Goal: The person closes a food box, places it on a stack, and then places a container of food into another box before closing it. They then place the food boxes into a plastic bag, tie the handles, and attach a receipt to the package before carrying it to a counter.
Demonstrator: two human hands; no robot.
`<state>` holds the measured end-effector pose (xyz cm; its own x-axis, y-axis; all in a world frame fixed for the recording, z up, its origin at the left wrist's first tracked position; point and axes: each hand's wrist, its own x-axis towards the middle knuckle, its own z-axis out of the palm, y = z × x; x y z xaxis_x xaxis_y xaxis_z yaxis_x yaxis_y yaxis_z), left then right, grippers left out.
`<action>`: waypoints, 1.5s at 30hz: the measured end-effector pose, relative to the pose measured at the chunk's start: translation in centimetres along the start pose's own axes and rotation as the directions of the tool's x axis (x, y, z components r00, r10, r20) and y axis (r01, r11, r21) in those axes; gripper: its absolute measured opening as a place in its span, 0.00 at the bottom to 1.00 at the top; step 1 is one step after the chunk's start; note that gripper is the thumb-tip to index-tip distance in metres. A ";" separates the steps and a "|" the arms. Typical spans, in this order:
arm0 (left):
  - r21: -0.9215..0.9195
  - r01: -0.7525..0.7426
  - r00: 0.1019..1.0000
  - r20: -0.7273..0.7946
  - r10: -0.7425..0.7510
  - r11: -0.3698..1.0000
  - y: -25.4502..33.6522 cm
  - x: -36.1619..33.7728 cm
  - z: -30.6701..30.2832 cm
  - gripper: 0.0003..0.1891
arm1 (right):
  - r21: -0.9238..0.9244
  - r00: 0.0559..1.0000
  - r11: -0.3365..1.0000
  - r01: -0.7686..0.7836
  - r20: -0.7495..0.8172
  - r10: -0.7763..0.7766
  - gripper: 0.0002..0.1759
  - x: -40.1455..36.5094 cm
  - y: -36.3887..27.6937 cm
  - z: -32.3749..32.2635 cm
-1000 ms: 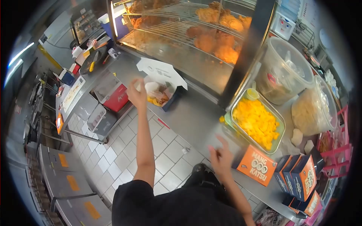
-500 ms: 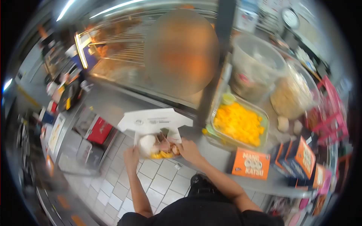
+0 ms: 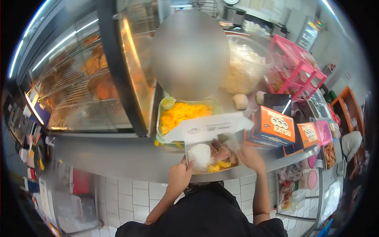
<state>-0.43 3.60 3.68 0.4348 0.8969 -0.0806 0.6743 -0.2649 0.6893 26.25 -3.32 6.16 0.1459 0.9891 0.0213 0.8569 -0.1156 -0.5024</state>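
An open white takeaway box [image 3: 188, 152] sits at the counter's front edge, its printed lid [image 3: 211, 125] raised at the back. Inside lie a rounded mound of white rice [image 3: 200, 157], sliced meat [image 3: 222, 154] and yellow scrambled egg [image 3: 219, 166]. My left hand [image 3: 180, 173] grips the box's left wall, thumb on the near corner. At the opposite wall, my right hand [image 3: 251, 158] is closed against the box; its fingers are blurred and partly hidden.
Behind the lid is a tray of yellow egg [image 3: 183, 114] with a small green-tinted cup [image 3: 168, 103]. Orange-and-navy cartons [image 3: 275, 126] stand close on the right, near a pink rack [image 3: 296, 65]. A glass display cabinet [image 3: 79, 87] holds browned food on the left.
My view has swung to the right. The box has travelled right along the counter with both hands, from beside the display cabinet to in front of the egg tray and near the cartons.
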 end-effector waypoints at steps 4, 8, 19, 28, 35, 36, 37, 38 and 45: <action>-0.115 -0.153 0.838 -0.542 0.067 0.982 1.2 -0.2 -1.8 0.32 | -0.129 0.970 0.980 -0.151 -0.208 0.122 0.17 -1.5 -2.3 -1.9; 0.241 -0.258 0.687 -0.635 0.353 0.936 3.7 4.1 -7.8 0.33 | -0.073 0.721 0.992 0.099 -0.683 -0.122 0.20 1.6 -3.1 -5.6; -0.890 -0.209 0.904 -0.017 0.428 0.405 2.0 8.8 -3.2 0.07 | 0.903 0.960 0.325 0.280 -0.257 -0.113 0.10 4.9 -1.6 -0.9; -0.813 -0.536 0.803 -0.574 -0.163 0.227 4.1 10.1 2.7 0.18 | 0.636 0.562 0.688 0.350 -0.730 0.390 0.19 6.8 -7.4 2.0; 0.040 -0.487 0.582 -0.730 0.358 0.873 7.7 7.5 -3.0 0.07 | 0.099 0.655 0.957 0.272 -0.748 -0.108 0.08 5.8 -4.9 -2.3; 0.038 -0.483 0.587 -0.728 0.355 0.875 7.0 7.7 -3.4 0.07 | 0.103 0.659 0.958 0.269 -0.744 -0.106 0.08 6.1 -4.3 -2.5; 0.181 -0.540 0.540 -0.675 0.504 0.822 5.9 8.2 -3.9 0.07 | -0.007 0.606 0.934 0.356 -0.760 -0.236 0.10 6.6 -3.6 -2.6; 0.315 -0.589 0.485 -0.599 0.638 0.744 5.3 8.5 -4.2 0.08 | -0.118 0.540 0.892 0.436 -0.759 -0.363 0.13 6.8 -3.1 -2.6; -0.036 -0.381 0.879 -0.325 0.350 0.924 4.0 4.3 -5.5 0.15 | 0.190 0.944 0.980 0.059 -0.331 0.007 0.20 1.9 -1.8 -3.0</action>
<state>0.84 8.31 10.11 0.4237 0.8106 0.4042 0.4363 -0.5736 0.6933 26.49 -1.51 9.74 0.3071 0.9023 0.3024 0.7543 -0.0371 -0.6554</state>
